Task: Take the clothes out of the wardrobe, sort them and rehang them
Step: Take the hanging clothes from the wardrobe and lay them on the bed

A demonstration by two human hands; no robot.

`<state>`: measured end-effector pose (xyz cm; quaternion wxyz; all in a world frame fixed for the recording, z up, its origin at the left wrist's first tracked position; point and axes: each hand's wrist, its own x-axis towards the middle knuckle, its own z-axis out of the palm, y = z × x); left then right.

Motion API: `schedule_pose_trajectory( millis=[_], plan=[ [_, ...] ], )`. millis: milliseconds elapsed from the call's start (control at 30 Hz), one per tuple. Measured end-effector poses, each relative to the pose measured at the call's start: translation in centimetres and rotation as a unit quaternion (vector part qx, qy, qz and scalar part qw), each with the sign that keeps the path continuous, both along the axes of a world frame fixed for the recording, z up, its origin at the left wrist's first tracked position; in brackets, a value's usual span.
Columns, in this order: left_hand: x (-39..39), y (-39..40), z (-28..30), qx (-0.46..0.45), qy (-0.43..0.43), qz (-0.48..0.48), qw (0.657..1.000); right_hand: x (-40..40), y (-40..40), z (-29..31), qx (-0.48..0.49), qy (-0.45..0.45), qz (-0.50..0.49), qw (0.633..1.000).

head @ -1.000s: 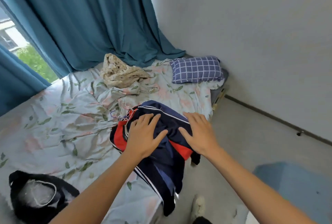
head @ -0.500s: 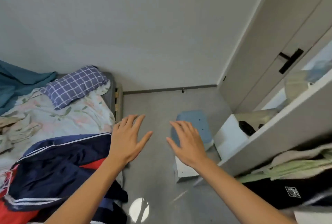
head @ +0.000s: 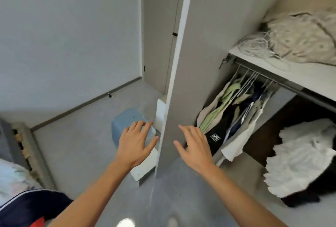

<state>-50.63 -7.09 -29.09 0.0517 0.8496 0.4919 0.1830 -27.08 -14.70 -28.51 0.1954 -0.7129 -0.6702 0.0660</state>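
Green, beige, navy and white clothes on wire hangers (head: 236, 110) hang from the grey rail (head: 272, 82) inside the open grey wardrobe (head: 200, 53). Left hand (head: 135, 144) and right hand (head: 195, 144) are both empty, fingers spread and relaxed, either side of the door's edge. White ruffled garment (head: 300, 155) lies lower right. Navy-and-red jacket (head: 27, 206) lies on the bed, lower left.

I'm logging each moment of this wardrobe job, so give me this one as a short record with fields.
left hand: open, empty, fingers spread
right hand: open, empty, beside the open wardrobe door
hanging clothes: on hangers on the rail
upper shelf: patterned bedding, white cable
floor: blue stool
bed corner: navy and red jacket
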Motion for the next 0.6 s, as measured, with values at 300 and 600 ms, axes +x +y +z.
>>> schedule_pose_trajectory(
  millis=[300, 600],
  plan=[
    [15.0, -1.5, 1.0, 0.011, 0.011, -0.176, 0.984, 11.0, -8.1, -1.5, 0.009, 0.048, -0.198, 0.979],
    [30.5, -2.7, 0.6, -0.001, 0.036, -0.266, 0.963, 23.2, -14.2, -2.0, 0.021, 0.052, -0.32, 0.946]
  ],
)
